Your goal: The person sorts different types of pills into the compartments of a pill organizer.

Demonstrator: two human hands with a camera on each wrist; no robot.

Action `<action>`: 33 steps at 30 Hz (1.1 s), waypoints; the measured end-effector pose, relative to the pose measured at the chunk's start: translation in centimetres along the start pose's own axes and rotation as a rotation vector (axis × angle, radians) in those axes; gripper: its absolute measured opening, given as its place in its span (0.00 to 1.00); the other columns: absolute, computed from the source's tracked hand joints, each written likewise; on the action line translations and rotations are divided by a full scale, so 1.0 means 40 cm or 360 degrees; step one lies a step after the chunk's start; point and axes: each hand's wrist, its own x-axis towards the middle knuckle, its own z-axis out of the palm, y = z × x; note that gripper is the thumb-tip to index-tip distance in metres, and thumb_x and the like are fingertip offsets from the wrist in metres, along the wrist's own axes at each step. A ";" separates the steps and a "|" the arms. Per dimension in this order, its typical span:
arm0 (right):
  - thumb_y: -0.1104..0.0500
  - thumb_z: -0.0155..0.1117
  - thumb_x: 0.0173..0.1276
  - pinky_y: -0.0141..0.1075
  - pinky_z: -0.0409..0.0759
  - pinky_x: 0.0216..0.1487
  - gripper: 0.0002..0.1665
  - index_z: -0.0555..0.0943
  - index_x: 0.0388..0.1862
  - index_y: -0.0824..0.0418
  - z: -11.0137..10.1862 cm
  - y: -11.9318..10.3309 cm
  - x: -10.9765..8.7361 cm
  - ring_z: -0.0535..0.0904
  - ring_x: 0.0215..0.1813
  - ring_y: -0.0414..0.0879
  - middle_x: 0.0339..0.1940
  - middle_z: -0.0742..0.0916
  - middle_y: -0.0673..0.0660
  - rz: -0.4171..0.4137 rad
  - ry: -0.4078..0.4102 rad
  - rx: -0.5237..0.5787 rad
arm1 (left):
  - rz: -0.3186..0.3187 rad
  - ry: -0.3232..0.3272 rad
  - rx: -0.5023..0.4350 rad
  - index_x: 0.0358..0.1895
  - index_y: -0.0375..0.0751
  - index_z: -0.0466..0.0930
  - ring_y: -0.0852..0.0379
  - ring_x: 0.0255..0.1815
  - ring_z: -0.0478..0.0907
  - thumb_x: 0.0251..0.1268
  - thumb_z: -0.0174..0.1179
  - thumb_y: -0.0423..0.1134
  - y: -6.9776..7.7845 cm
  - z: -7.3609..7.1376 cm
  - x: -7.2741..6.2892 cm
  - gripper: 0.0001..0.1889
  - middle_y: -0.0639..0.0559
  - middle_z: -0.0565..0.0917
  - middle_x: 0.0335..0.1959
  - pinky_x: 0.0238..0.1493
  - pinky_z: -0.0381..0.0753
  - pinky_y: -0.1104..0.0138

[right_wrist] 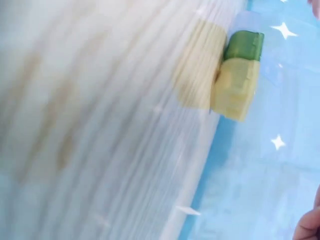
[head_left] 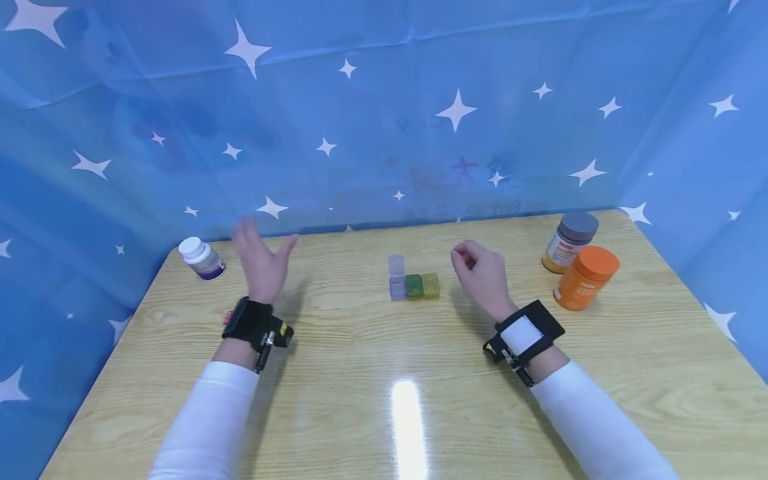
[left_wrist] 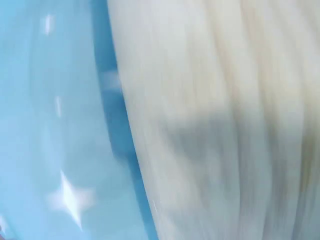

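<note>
A small pill organizer (head_left: 414, 287) with purple, green and yellow compartments stands near the middle of the table. Its purple lid (head_left: 396, 265) is raised, while the green and yellow lids look closed. To its right, above the table, my right hand (head_left: 483, 275) has curled fingers, with thumb and index tips close together. No object shows in it; anything tiny between the tips would be hidden. My left hand (head_left: 262, 263), blurred, is held over the table's left side with fingers straight and thumb spread, holding nothing. A white bottle (head_left: 203, 259) stands left of it.
At the right back stand a grey-lidded bottle (head_left: 570, 243) and an orange bottle (head_left: 586, 279), close together. A small red thing (head_left: 227, 317) shows partly behind my left wrist. Blue star-patterned cloth (head_left: 384, 120) hangs along the back and sides of the wooden table (head_left: 336, 400).
</note>
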 end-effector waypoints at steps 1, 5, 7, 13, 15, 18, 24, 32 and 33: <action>0.62 0.55 0.66 0.29 0.66 0.23 0.09 0.81 0.31 0.65 -0.005 0.001 -0.002 0.69 0.19 0.39 0.17 0.80 0.54 -0.0009 0.0013 0.0005 | -0.0038 0.0134 0.0005 0.70 0.33 0.50 0.40 0.74 0.41 0.55 0.63 0.51 -0.022 -0.021 0.015 0.45 0.36 0.50 0.72 0.73 0.43 0.52; 0.63 0.56 0.65 0.29 0.67 0.24 0.08 0.81 0.31 0.65 -0.016 -0.001 -0.006 0.70 0.19 0.40 0.16 0.80 0.55 -0.0013 0.0043 0.0010 | -0.0288 0.0507 -0.0012 0.72 0.44 0.45 0.43 0.75 0.31 0.49 0.61 0.63 -0.112 -0.086 0.062 0.52 0.42 0.41 0.74 0.73 0.32 0.52; 0.63 0.56 0.65 0.29 0.67 0.24 0.08 0.81 0.30 0.64 -0.016 0.000 -0.007 0.70 0.19 0.39 0.16 0.80 0.55 -0.0015 0.0050 0.0009 | -0.0478 0.0601 -0.0071 0.73 0.50 0.41 0.48 0.76 0.28 0.44 0.61 0.67 -0.151 -0.109 0.076 0.55 0.45 0.37 0.75 0.74 0.29 0.54; 0.64 0.57 0.64 0.29 0.68 0.23 0.07 0.81 0.29 0.65 -0.014 0.001 -0.008 0.71 0.19 0.39 0.16 0.80 0.55 -0.0033 0.0068 0.0011 | -0.0916 0.0568 -0.0273 0.73 0.59 0.32 0.57 0.76 0.32 0.43 0.66 0.62 -0.229 -0.144 0.084 0.58 0.53 0.36 0.75 0.74 0.39 0.67; 0.64 0.57 0.64 0.29 0.67 0.23 0.07 0.81 0.29 0.65 -0.015 0.000 -0.008 0.71 0.19 0.40 0.16 0.80 0.55 -0.0037 0.0075 0.0006 | -0.0965 0.0512 -0.0358 0.72 0.59 0.31 0.60 0.76 0.33 0.45 0.67 0.58 -0.243 -0.143 0.082 0.58 0.55 0.36 0.76 0.74 0.42 0.69; 0.64 0.57 0.64 0.30 0.67 0.23 0.07 0.81 0.30 0.65 -0.016 -0.001 -0.007 0.71 0.18 0.41 0.16 0.81 0.55 -0.0038 0.0080 0.0010 | -0.1000 0.0461 -0.0516 0.72 0.59 0.31 0.60 0.76 0.36 0.48 0.67 0.51 -0.254 -0.137 0.082 0.56 0.55 0.39 0.76 0.74 0.42 0.69; 0.64 0.56 0.65 0.29 0.67 0.23 0.08 0.82 0.31 0.66 -0.017 -0.003 -0.005 0.71 0.19 0.40 0.17 0.81 0.56 -0.0035 0.0062 0.0048 | -0.1069 0.0387 -0.0567 0.72 0.55 0.39 0.56 0.73 0.53 0.53 0.65 0.46 -0.263 -0.125 0.098 0.49 0.48 0.53 0.73 0.72 0.52 0.67; 0.64 0.57 0.64 0.28 0.67 0.23 0.07 0.81 0.29 0.64 -0.019 0.002 -0.009 0.68 0.18 0.37 0.15 0.80 0.54 -0.0029 0.0079 0.0042 | -0.1042 0.0216 -0.0306 0.71 0.48 0.50 0.52 0.72 0.56 0.61 0.55 0.45 -0.270 -0.120 0.106 0.36 0.48 0.59 0.71 0.72 0.55 0.63; 0.64 0.57 0.64 0.28 0.67 0.23 0.07 0.81 0.29 0.65 -0.019 0.003 -0.010 0.68 0.18 0.37 0.15 0.80 0.54 -0.0033 0.0077 0.0045 | -0.1040 0.0189 -0.0269 0.71 0.48 0.50 0.51 0.72 0.56 0.62 0.54 0.45 -0.273 -0.119 0.106 0.35 0.47 0.59 0.71 0.72 0.55 0.62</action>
